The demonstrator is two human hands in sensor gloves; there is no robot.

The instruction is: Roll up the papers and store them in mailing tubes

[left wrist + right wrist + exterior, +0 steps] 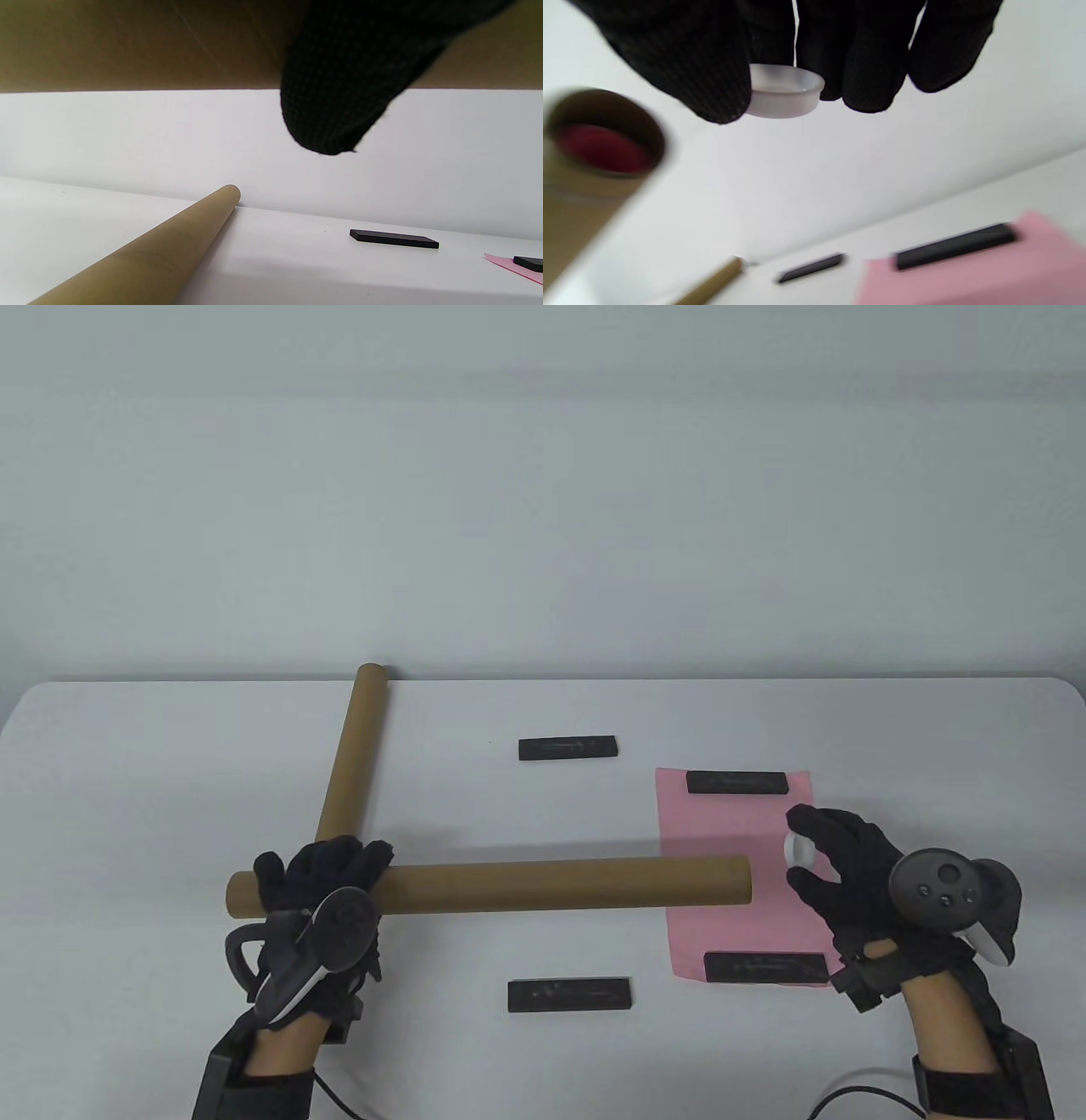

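Note:
My left hand grips a brown mailing tube near its left end and holds it level above the table. Its open right end shows something red inside. My right hand pinches a white plastic end cap, also, just right of that open end, apart from it. A second brown tube lies on the table at the back left, also. A pink paper sheet lies flat under two black bar weights.
Two more black bar weights lie on the white table, one at the middle back and one at the middle front. A cable runs off the front edge by my right wrist.

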